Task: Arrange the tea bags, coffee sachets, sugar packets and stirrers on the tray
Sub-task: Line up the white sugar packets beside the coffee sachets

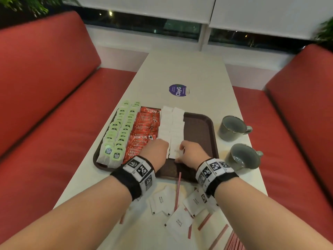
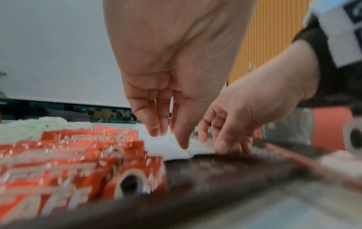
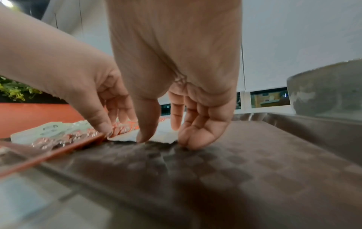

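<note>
A brown tray [image 1: 198, 130] lies on the white table. On it stand two rows of green tea bags [image 1: 119, 130], red coffee sachets [image 1: 144, 130] and two columns of white sugar packets [image 1: 172, 127]. My left hand [image 1: 162, 147] points its straight fingers [image 2: 156, 128] down onto the near end of the left sugar column. My right hand [image 1: 182, 153] touches the nearest packet [image 1: 174, 150] of the right column. Its thumb [image 3: 144, 137] presses the packet's near edge and its outer fingers rest on the tray floor. Loose sugar packets [image 1: 160, 201] and red stirrers [image 1: 178, 190] lie on the table under my wrists.
Two grey mugs [image 1: 232, 128] [image 1: 243, 156] stand right of the tray. More stirrers [image 1: 232, 240] lie at the near right. A round purple sticker [image 1: 177, 89] is on the table beyond the tray. Red benches [image 1: 54, 105] flank the table. The tray's right third shows bare floor.
</note>
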{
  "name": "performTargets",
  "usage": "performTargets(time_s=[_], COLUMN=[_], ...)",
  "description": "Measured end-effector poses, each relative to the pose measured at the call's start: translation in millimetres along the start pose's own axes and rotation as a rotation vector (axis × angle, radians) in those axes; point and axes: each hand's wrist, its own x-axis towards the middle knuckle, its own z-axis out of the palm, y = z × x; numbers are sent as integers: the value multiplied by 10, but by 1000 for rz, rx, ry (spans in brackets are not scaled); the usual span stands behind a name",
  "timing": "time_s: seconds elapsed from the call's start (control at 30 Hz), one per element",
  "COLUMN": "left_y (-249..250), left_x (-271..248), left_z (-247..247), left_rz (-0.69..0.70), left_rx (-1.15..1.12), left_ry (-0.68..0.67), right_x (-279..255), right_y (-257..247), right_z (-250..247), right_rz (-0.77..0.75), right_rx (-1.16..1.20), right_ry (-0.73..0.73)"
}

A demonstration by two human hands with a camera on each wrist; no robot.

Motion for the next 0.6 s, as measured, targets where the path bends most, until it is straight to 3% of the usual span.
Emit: performTargets(time_s=[0.13,0.27,0.43,0.6], left_y=[-257,-604,-860,-793], left_x=[-445,-1007,-1340,-1395], left_z=[-140,-13,301,489], left_rz=[-11,-38,-207,-260], left_rx=[-210,-184,-115,-188], left_ry=[58,-66,-122,-77], right_x=[-289,-828,-1159,-1139], right_y=[3,-19,-90,-265], right_z=[-115,34,483,662], right_rz=[-42,-211,-486,-470], right_rx=[58,109,-213,-574], right_ry=[80,29,6,-65])
